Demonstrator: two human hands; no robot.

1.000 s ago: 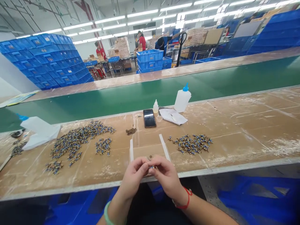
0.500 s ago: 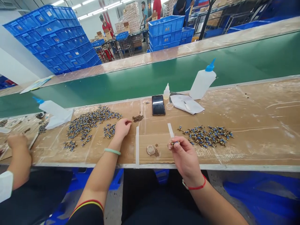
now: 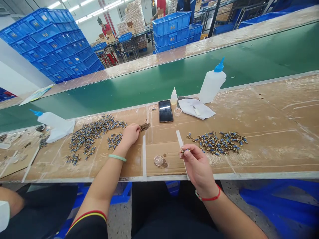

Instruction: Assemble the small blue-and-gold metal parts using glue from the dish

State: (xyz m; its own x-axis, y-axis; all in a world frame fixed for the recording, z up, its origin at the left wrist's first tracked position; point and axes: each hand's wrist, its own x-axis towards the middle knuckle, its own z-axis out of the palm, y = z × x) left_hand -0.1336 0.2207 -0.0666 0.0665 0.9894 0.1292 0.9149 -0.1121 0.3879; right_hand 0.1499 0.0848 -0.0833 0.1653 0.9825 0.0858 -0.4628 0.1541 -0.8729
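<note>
My left hand (image 3: 131, 134) reaches to the edge of a small pile of tiny brown metal pieces (image 3: 145, 126). Its fingers are pinched together; whatever lies between the tips is hidden. Over the right strip of white tape (image 3: 179, 138), my right hand (image 3: 196, 162) pinches a small blue-and-gold metal part (image 3: 185, 151) between thumb and fingers. A loose heap of like blue-and-gold parts (image 3: 219, 143) lies to the right of that hand. Left of my left hand are a small cluster (image 3: 114, 141) and a large heap (image 3: 94, 131) of the same parts. Between my forearms sits a small round dish (image 3: 159, 161).
A black phone (image 3: 165, 111), a small dropper bottle (image 3: 173, 96) and a white squeeze bottle (image 3: 212, 84) on a cloth stand at the table's back. Another squeeze bottle (image 3: 53, 120) leans at left. Behind runs a green conveyor belt (image 3: 149, 78). A co-worker's arm (image 3: 11, 200) is at lower left.
My left hand has moved onto the edge of the brown pile. My right hand keeps its pinch on the blue-and-gold part. The co-worker's hand has drawn back off the table.
</note>
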